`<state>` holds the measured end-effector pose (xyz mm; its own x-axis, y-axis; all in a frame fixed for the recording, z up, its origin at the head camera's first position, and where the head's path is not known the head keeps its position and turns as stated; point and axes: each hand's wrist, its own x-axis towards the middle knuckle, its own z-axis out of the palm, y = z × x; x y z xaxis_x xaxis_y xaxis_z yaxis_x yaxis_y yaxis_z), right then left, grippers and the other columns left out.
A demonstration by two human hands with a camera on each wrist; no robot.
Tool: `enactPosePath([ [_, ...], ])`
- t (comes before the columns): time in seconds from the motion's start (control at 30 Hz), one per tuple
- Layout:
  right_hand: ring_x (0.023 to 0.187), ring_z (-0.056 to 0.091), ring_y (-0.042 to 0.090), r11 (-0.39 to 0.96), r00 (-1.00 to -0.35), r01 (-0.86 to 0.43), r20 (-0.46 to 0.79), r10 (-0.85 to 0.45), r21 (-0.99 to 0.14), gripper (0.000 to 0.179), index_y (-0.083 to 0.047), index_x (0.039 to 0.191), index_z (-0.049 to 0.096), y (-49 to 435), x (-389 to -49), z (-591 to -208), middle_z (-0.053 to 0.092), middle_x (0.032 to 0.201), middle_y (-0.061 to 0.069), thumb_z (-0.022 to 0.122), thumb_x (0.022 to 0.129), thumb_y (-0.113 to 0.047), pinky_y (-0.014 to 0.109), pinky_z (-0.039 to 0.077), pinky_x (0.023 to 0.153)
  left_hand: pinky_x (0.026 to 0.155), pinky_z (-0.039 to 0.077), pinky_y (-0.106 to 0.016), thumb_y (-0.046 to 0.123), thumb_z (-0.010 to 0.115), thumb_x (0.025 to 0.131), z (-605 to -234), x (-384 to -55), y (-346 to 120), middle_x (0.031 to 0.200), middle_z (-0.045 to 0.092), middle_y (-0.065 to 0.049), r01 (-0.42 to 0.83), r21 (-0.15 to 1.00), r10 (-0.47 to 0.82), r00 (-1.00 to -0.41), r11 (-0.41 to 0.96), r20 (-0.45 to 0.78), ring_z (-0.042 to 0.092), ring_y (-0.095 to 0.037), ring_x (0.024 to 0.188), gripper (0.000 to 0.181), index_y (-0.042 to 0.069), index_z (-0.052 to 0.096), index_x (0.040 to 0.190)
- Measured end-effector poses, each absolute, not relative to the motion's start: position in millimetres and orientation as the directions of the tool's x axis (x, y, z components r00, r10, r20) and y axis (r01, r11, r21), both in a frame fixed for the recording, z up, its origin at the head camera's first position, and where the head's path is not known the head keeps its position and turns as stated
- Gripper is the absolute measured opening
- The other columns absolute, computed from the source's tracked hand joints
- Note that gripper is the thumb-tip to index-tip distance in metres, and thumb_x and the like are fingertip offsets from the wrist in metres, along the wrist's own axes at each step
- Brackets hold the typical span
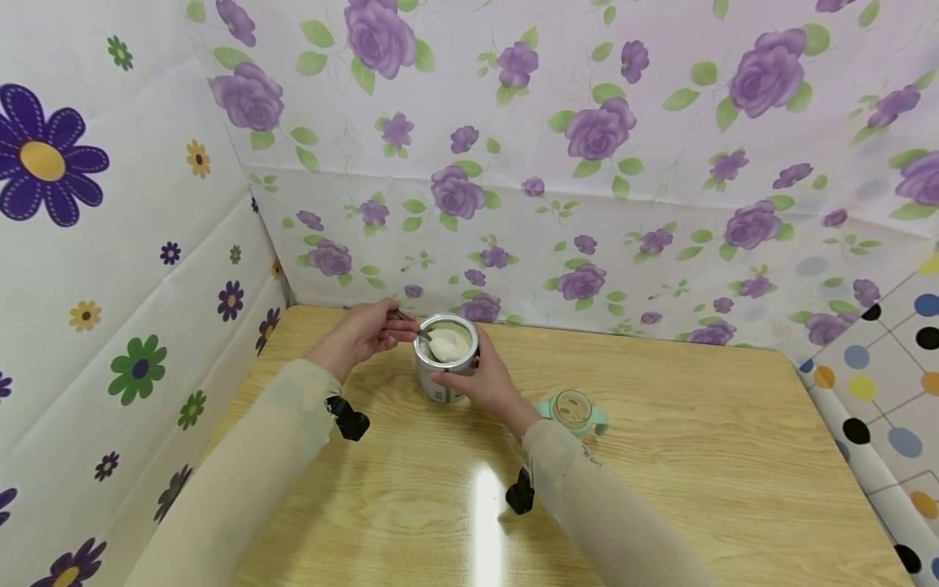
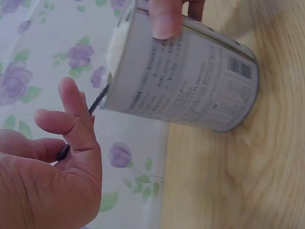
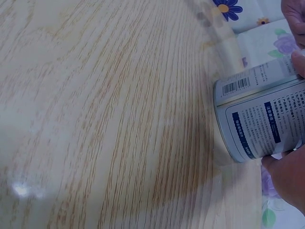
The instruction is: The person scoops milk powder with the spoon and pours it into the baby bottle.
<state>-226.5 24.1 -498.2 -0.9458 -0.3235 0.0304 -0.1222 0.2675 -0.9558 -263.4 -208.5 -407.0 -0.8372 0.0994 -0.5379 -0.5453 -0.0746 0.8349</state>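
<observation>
A metal can (image 1: 438,386) of pale powder (image 1: 453,346) stands uncovered near the table's back edge. My right hand (image 1: 490,380) grips it from the right side, with the thumb across the printed front in the left wrist view. Between the thumb and fingers of my left hand (image 1: 367,333) is the thin dark handle of a spoon (image 2: 98,98). This spoon reaches over the can's rim, and its bowl lies at the powder inside. Printed text and a barcode cover the can's side (image 3: 259,112) in the right wrist view.
To the right of the can, beside my right forearm, stands a small clear cup (image 1: 574,410) with mint-green handles. The wooden table (image 1: 697,456) extends to the right and front. Flower-patterned sheets (image 1: 455,244) hang behind it and at the left.
</observation>
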Motion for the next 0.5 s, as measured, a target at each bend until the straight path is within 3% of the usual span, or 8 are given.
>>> enactPosePath([
  [0.23, 0.147, 0.046, 0.031, 0.274, -0.950, -0.131, 0.042, -0.309, -0.953, 0.100, -0.023, 0.167, 0.031, 24, -226, -499, 0.047, 0.161, 0.006, 0.093, 0.088, -0.023, 0.059, 0.042, 0.116, 0.051, 0.049, -0.015, 0.031, 0.035, 0.118, -404, -261, -208, 0.075, 0.077, -0.001, -0.504, 0.863, 0.076, -0.862, -0.039, -0.500, 0.075, -0.009, 0.065, 0.049, -0.008, 0.061, 0.135],
  [0.5, 0.146, 0.047, 0.030, 0.268, -0.947, -0.130, 0.039, -0.319, -0.955, 0.101, -0.023, 0.167, 0.030, 23, -227, -500, 0.047, 0.160, 0.006, 0.092, 0.088, -0.023, 0.058, 0.042, 0.116, 0.058, 0.054, -0.018, 0.032, 0.038, 0.118, -409, -251, -210, 0.087, 0.079, -0.001, -0.400, 0.916, 0.111, -0.912, -0.033, -0.394, 0.075, -0.009, 0.070, 0.045, -0.002, 0.066, 0.127],
])
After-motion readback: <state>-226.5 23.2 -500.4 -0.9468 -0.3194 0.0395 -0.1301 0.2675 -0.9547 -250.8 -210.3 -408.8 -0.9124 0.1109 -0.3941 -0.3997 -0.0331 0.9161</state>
